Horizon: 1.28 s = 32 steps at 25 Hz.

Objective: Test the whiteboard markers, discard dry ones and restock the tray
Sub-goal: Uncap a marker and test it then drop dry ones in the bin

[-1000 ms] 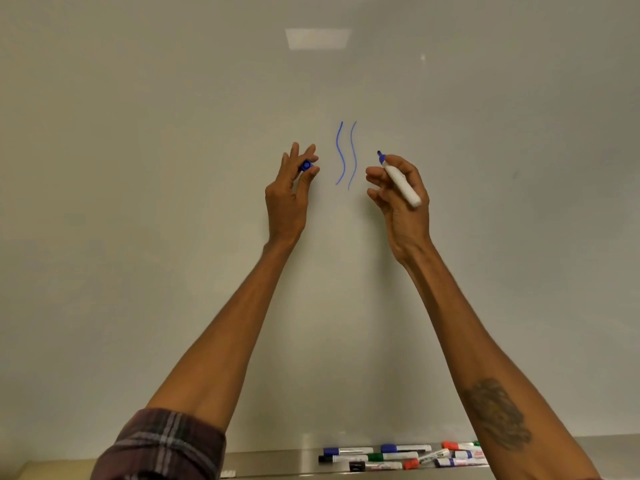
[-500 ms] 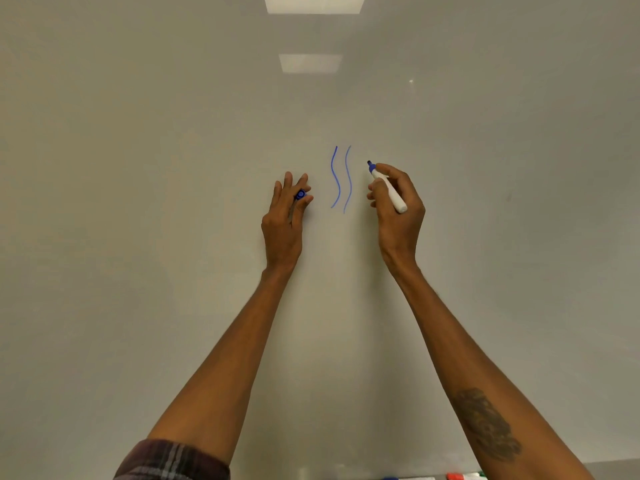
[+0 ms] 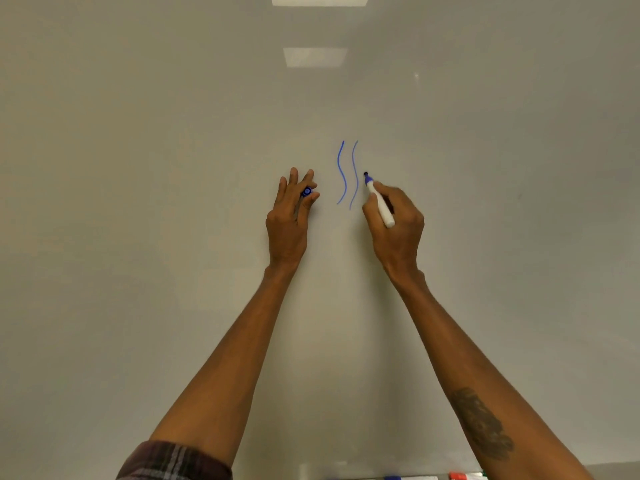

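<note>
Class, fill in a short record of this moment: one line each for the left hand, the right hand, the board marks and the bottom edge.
left hand: pinches the blue cap between thumb and fingers
right hand: grips the uncapped blue marker, tip up, just right of the lines; contact with the whiteboard unclear
board marks: two blue wavy lines, side by side
bottom edge: spare markers, partly cut off

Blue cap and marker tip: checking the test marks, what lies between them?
Two wavy blue lines on the whiteboard, between the blue cap and the marker tip, in the head view.
</note>
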Each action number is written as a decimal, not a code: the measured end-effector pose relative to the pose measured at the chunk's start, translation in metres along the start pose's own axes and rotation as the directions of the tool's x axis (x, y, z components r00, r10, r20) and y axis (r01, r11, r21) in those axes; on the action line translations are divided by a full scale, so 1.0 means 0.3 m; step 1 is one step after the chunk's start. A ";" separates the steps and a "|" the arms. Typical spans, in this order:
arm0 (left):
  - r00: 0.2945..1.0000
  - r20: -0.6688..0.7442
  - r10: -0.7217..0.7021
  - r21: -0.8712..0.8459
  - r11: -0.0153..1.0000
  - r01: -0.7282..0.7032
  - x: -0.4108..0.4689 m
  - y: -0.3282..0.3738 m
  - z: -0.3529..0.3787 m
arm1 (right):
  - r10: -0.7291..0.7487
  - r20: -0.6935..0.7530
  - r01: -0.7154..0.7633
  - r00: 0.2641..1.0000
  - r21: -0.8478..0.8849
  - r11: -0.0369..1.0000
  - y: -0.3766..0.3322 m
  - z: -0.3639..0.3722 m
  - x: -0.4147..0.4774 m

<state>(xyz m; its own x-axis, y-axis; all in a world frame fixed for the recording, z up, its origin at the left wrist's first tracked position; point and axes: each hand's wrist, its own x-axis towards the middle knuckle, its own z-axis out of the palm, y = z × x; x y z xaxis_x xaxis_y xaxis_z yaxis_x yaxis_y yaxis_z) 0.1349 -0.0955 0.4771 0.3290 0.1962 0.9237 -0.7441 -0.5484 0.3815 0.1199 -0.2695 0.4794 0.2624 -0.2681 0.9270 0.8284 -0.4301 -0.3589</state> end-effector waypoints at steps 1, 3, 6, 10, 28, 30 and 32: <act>1.000 -0.006 -0.002 0.004 1.000 0.002 0.000 0.000 0.003 | 0.000 -0.005 0.000 1.000 -0.015 1.000 0.014 -0.008 -0.051; 1.000 -0.012 -0.011 0.001 1.000 0.011 -0.002 0.005 0.009 | 0.017 0.015 -0.016 1.000 -0.038 0.999 0.025 -0.020 -0.138; 1.000 -0.011 -0.018 -0.005 1.000 0.018 -0.002 0.004 0.011 | 0.145 -0.016 -0.144 0.989 0.062 0.988 0.004 -0.037 -0.121; 1.000 0.013 0.017 0.001 1.000 -0.017 0.005 -0.015 0.007 | 0.079 -0.107 -0.069 0.991 0.093 0.993 -0.026 -0.035 0.088; 0.868 -0.124 -0.481 -0.493 0.789 0.367 -0.090 0.133 -0.035 | 0.475 0.491 -0.668 0.730 0.658 0.348 -0.078 -0.058 -0.135; 0.801 -0.109 -0.589 -0.633 0.663 0.401 -0.119 0.127 -0.031 | 0.442 0.518 -0.676 0.733 0.626 0.388 -0.085 -0.052 -0.154; 0.742 -0.085 -0.664 -0.726 0.552 0.410 -0.147 0.122 -0.028 | 0.427 0.535 -0.684 0.729 0.595 0.422 -0.083 -0.043 -0.175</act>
<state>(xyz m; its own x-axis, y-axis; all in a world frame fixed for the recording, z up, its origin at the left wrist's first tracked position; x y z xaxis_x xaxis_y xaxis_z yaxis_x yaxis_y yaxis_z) 0.0883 -0.1174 0.4508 0.6891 0.5794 0.4353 -0.6977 0.3681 0.6145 0.0791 -0.2560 0.4384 0.8099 0.0817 0.5808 0.4648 0.5145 -0.7206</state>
